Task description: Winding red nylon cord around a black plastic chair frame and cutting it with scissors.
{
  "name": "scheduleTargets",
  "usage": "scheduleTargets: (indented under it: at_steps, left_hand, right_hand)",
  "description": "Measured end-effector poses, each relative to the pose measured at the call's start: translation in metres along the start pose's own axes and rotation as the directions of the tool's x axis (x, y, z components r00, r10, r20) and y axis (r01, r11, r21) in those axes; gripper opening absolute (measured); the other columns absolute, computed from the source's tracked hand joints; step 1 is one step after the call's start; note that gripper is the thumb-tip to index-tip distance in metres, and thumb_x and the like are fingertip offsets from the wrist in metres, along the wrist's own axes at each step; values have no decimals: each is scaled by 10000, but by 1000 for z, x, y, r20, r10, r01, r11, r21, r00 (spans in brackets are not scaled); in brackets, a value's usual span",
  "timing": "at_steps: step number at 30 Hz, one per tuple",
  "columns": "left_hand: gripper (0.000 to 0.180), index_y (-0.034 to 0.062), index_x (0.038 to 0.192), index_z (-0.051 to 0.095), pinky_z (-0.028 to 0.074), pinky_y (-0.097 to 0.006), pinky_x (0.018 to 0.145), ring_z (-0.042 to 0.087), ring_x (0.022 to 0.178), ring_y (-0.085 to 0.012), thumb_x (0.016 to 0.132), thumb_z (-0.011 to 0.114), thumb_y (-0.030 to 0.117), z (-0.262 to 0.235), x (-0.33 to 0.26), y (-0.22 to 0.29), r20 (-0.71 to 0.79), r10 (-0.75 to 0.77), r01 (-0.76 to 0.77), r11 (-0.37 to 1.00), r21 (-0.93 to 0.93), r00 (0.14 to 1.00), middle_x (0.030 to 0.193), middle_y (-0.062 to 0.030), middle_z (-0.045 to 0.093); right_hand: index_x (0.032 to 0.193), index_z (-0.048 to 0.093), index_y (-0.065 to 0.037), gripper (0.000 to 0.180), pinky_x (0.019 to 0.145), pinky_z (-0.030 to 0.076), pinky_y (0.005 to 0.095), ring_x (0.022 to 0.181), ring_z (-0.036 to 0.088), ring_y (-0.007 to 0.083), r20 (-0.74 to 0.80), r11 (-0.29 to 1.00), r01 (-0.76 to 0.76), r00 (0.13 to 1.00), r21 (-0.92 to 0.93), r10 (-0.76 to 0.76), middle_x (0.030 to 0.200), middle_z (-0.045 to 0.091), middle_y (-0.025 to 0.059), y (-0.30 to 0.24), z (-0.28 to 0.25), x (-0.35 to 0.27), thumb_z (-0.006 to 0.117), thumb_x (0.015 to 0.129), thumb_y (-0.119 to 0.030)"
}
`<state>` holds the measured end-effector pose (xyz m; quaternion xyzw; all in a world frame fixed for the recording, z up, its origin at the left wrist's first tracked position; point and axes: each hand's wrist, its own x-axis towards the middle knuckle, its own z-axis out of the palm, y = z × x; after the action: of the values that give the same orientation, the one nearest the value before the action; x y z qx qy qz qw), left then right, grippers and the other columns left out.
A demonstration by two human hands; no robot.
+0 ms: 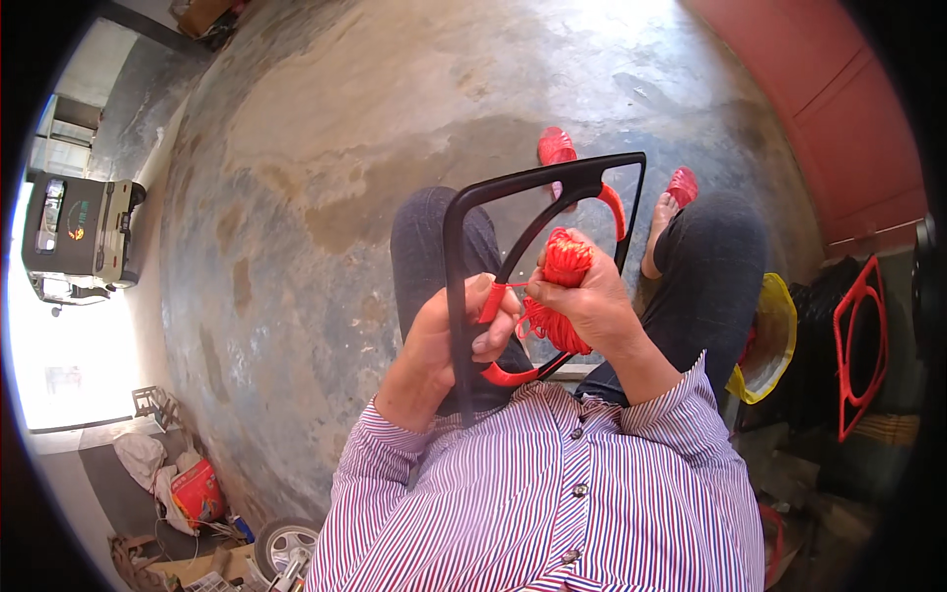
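Above my lap stands a black frame [533,180] with a curved inner ring, its ring wrapped in red cord in three separate stretches. My left hand [434,331] is closed around the ring's left side, its fingers curled at a red wrapped stretch [495,302]. A hank of red cord [567,259] is gripped in my right hand [604,308], inside the frame's opening, with more loops hanging below the fist. A short strand runs tight from the wrapped stretch to the right hand. The left fingertips are partly hidden by the ring.
Concrete floor [296,266] spreads ahead of my knees. To the right are a yellow-edged bag [777,340], a red frame of similar shape [841,340] and a red metal door [838,128]. At left sit a parked vehicle [74,232], a red bag [197,491] and a wheel [286,543].
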<state>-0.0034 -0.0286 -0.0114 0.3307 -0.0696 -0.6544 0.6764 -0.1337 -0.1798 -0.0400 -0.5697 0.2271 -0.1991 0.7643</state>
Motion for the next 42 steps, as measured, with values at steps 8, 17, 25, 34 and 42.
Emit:
scheduleTargets:
  at_steps: [8, 17, 25, 34, 42]
  left_hand:
    - [477, -73, 1262, 586, 368, -210, 479, 498, 577, -84, 952, 654, 283, 25, -7, -4, -56, 42, -33, 986, 166, 998, 1000, -153, 702]
    - [427, -43, 1248, 596, 481, -222, 516, 618, 672, -123, 910, 706, 193, 29, -5, -11, -152, 109, -88, 986, 142, 982, 1002, -136, 704]
    - [247, 23, 1156, 616, 427, -222, 512, 587, 658, -132, 933, 658, 120, 24, -2, -14, -96, 75, -68, 995, 74, 993, 978, -144, 691]
    - [485, -4, 1217, 598, 422, -266, 496, 570, 615, -192, 1019, 456, 415, 27, -1, -16, 41, 45, -43, 999, -29, 998, 973, -197, 674]
    - [566, 13, 1216, 578, 401, -287, 481, 612, 607, -231, 978, 374, 483, 11, 0, -14, -84, -52, 40, 988, -146, 995, 917, -207, 685]
  right_hand:
    - [936, 572, -55, 229, 700, 511, 249, 751, 613, 89, 81, 956, -166, 985, 243, 150, 832, 627, 6, -5, 0, -1, 735, 798, 27]
    - [1042, 583, 2, 264, 791, 533, 321, 863, 651, 161, 209, 672, -270, 963, 690, 172, 939, 654, 98, -17, -7, -2, 656, 787, -2]
    - [1090, 598, -10, 338, 824, 524, 289, 870, 649, 143, -75, 990, -1, 997, 141, 11, 966, 666, 50, -9, -5, 1, 734, 785, 36]
    - [1293, 553, 3, 613, 1002, 475, 367, 1096, 632, 208, 160, 764, -115, 987, 634, 16, 1172, 639, 109, -22, -8, 1, 698, 700, 54]
    - [1369, 446, -8, 684, 1051, 453, 403, 1174, 604, 308, 253, 592, -183, 967, 785, -37, 1199, 641, 185, -21, -13, 0, 640, 715, 45]
